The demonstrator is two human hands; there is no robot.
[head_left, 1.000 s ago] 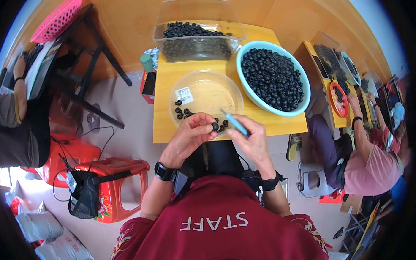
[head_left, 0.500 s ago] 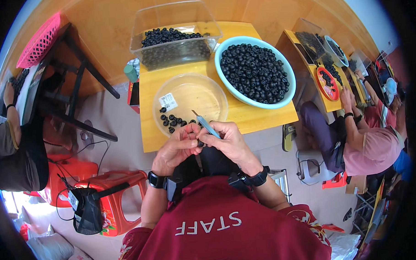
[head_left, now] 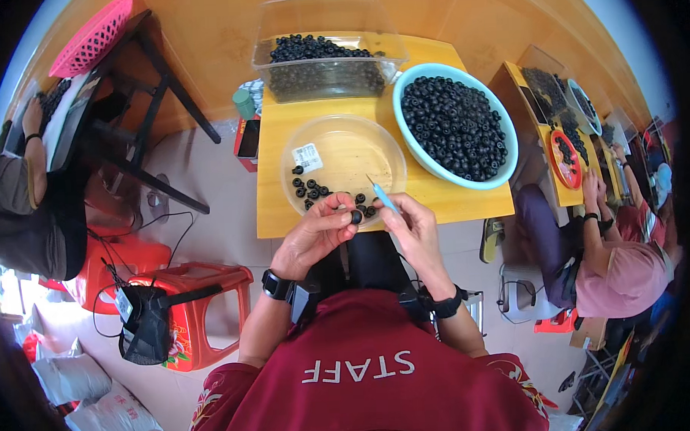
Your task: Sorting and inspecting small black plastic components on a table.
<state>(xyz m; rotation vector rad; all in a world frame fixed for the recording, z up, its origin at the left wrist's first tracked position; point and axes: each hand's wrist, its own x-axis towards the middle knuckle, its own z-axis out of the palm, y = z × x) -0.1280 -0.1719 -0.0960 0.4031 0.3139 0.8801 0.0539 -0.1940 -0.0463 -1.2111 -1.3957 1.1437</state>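
My left hand (head_left: pixel 315 235) pinches a small round black rubber-like piece (head_left: pixel 356 216) between thumb and fingertips. A slim light-blue handled tool with a thin pointed tip (head_left: pixel 385 199) is gripped in my right hand (head_left: pixel 415 232), its tip pointing up and away, apart from the piece. Both hands hover at the near edge of a shallow clear round plastic tub (head_left: pixel 350 151). Inside the tub, several loose black pieces (head_left: pixel 312 190) lie towards the near side, and a white label (head_left: pixel 307 157) is at its left.
A light-blue basin (head_left: pixel 512 160) heaped with black pieces stands right on the yellow table (head_left: pixel 466 205). Behind is a clear box (head_left: pixel 325 79) of more pieces. Red stools (head_left: pixel 203 285) and a black bag (head_left: pixel 145 333) are at left. People work at both sides.
My right hand has drawn away to the right from my left, taking the tool off the black piece, which now shows clearly. The whole view has shifted slightly.
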